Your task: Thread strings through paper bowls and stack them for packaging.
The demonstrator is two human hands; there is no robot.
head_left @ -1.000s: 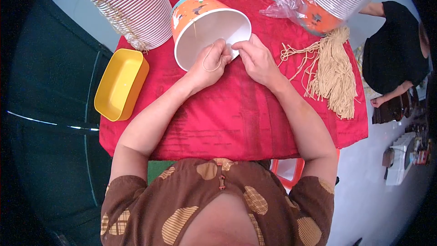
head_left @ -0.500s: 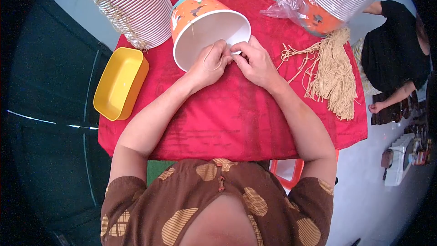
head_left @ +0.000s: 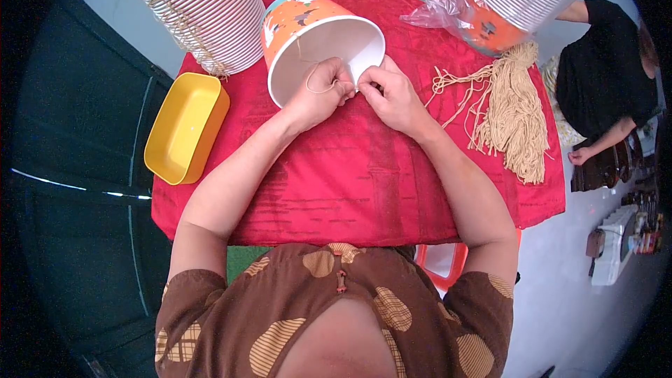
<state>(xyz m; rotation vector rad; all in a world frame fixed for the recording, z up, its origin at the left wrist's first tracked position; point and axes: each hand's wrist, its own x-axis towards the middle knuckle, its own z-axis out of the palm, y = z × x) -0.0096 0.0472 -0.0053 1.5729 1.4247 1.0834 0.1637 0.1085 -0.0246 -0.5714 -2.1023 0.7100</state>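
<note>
An orange paper bucket [head_left: 308, 17] with white figures and a white inside lies tilted on the table, its mouth facing me. A thin beige cord [head_left: 299, 47] hangs at its far rim and runs to my left hand [head_left: 323, 94], which is closed on it, a loop lying over the hand. My right hand [head_left: 392, 94] pinches at the near right rim, its fingertips close to those of the left. The cord's end between the fingertips is too small to make out clearly.
A tall stack of buckets [head_left: 203, 17] stands at the far left, cords hanging down it. Below it sits a yellow tub [head_left: 183, 129]. A bundle of beige cords [head_left: 516, 112] lies right, near plastic-wrapped buckets [head_left: 490, 24]. A person in black [head_left: 605, 70] is beyond the table's right side.
My left hand's fingers have shifted slightly and the cord loop over it has changed shape. The bucket has turned a little. The person at right has moved slightly.
</note>
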